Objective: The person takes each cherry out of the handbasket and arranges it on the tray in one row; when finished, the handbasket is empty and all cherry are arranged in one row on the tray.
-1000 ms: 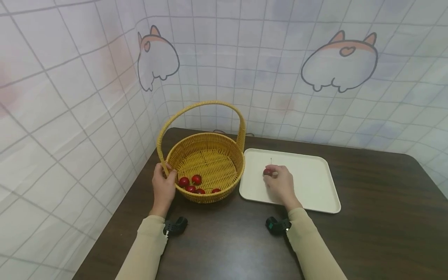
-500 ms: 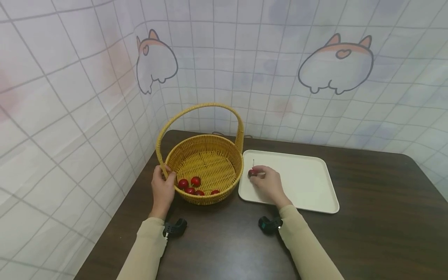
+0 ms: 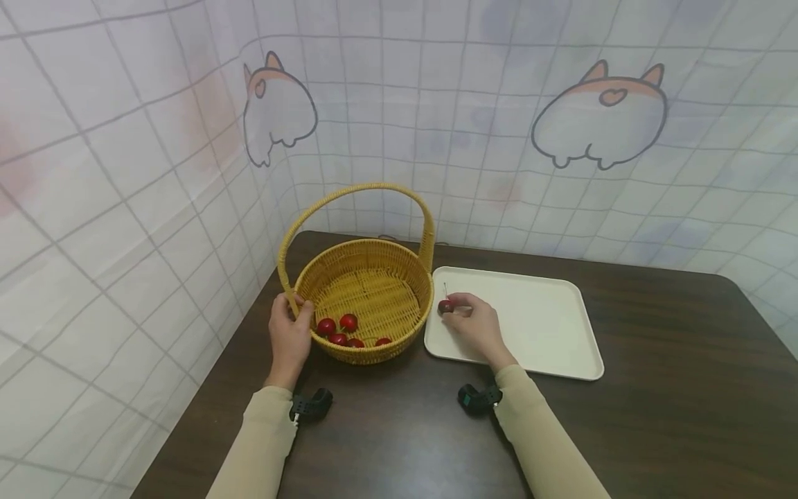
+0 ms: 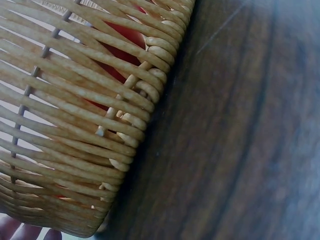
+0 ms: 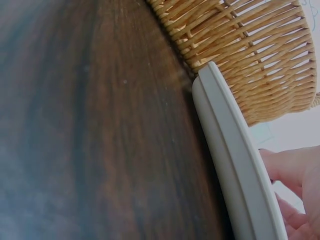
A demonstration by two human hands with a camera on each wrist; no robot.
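Observation:
A yellow wicker basket [image 3: 368,357] with a tall arched handle stands on the table, several red cherries [image 3: 337,339] lying at its near left side. My left hand [image 3: 290,341] grips the basket at its left rim, by the foot of the handle; in the left wrist view only fingertips [image 4: 52,234] show below the weave [image 4: 75,125]. Over the left part of a white tray [image 3: 536,326], my right hand [image 3: 476,327] pinches one dark red cherry [image 3: 445,306], its stem pointing up. The right wrist view shows the hand's thumb [image 5: 285,165] behind the tray's edge [image 5: 235,145].
The dark wooden table [image 3: 399,430] carries basket and tray side by side, the tray's left edge close against the basket. A white grid-patterned curtain [image 3: 474,138] hangs behind the table and along its left side. Each wrist wears a black band [image 3: 312,404].
My right hand has moved left across the tray with the cherry, nearer the basket, slowing in the last half second. The left hand keeps its hold on the basket.

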